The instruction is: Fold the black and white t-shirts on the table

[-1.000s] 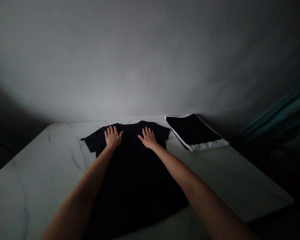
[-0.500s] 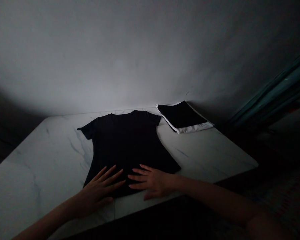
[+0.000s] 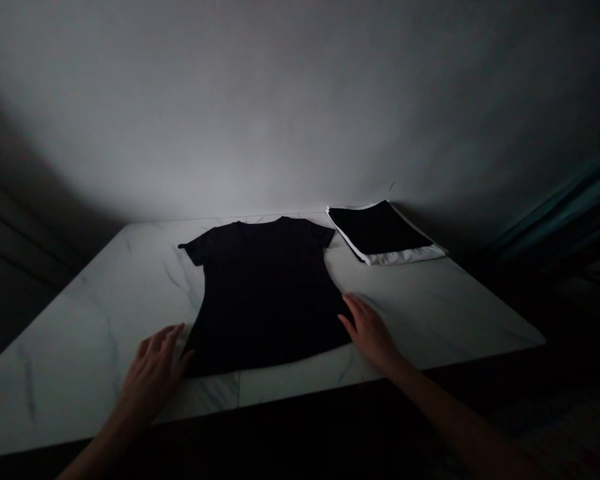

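Observation:
A black short-sleeved T-shirt (image 3: 265,293) lies spread flat on a white marble-patterned table (image 3: 80,347), its neck toward the wall and its hem toward me. At the lower left corner of the hem, my left hand (image 3: 155,360) rests with thumb and fingers apart, the thumb touching the cloth. My right hand (image 3: 370,328) is at the lower right side edge, also open, with its thumb and fingertips on the shirt's border. Neither hand shows cloth pinched in it.
Folded black and white clothes (image 3: 385,230) lie stacked at the back right, close to the shirt's right sleeve. A pale wall (image 3: 260,120) rises behind the table. Dark teal fabric (image 3: 565,193) hangs at the right. The room is dim.
Both hands have moved apart from the middle of the hem, the left one to the left corner and the right one to the right edge. The view has shifted slightly.

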Demonstrator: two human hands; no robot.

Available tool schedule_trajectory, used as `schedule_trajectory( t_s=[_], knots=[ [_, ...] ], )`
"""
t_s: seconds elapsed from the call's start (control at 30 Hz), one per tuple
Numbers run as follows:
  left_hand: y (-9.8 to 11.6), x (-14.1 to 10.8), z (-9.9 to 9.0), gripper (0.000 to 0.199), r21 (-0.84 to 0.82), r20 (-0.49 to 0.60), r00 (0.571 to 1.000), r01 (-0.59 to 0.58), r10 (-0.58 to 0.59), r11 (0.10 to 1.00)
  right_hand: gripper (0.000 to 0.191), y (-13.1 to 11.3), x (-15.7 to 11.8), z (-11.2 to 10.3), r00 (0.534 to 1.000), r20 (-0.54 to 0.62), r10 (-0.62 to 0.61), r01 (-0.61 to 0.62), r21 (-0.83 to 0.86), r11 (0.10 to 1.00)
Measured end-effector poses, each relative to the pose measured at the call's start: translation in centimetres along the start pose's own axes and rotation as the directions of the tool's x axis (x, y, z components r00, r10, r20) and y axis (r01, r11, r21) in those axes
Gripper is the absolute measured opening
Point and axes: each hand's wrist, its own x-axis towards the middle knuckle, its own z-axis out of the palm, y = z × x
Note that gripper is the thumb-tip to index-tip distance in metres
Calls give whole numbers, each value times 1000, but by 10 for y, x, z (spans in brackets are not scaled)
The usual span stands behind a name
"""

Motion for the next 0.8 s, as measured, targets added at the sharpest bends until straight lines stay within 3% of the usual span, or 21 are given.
schedule_trajectory(
  t_s=[0.07, 0.2, 0.4, 0.5, 0.57, 0.63, 0.7, 0.73, 0.8],
  knots=[
    [11, 0, -11, 45, -46, 14, 996, 92, -92, 995, 42, 6, -9, -3, 998, -58, 36, -36, -1, 999],
    [34, 14, -22, 24, -215, 158, 968, 224, -192, 950, 38, 0, -13, -4, 996, -65, 67, -65, 31, 997],
    [18, 14, -33, 13, -256, 381, 895, 345, -233, 903, 39, 17, -22, -7, 994, 2, 107, -107, -8, 994],
    [12, 17, -39, 14, -180, 445, 876, 294, -189, 939, 37, 18, -19, -14, 997, 36, 64, -60, -104, 993],
    [18, 24, -41, 16, -91, 415, 898, 199, -144, 976, 36, 3, -8, -18, 999, 34, 4, 2, -148, 989],
    [33, 34, -38, 23, -42, 354, 933, 79, -59, 996, 39, -26, 8, -20, 989, 64, -131, 137, -103, 985],
    [50, 41, -28, 35, -97, 335, 937, -67, 96, 993, 47, -61, 22, -19, 918, 167, -359, 356, 49, 933],
    [57, 41, -22, 42, -155, 345, 917, -154, 200, 976, 51, -78, 28, -18, 843, 229, -486, 463, 150, 874],
    [63, 33, -9, 54, -280, 384, 825, -324, 415, 904, 61, -104, 31, -16, 657, 319, -683, 587, 352, 729]
  ],
)
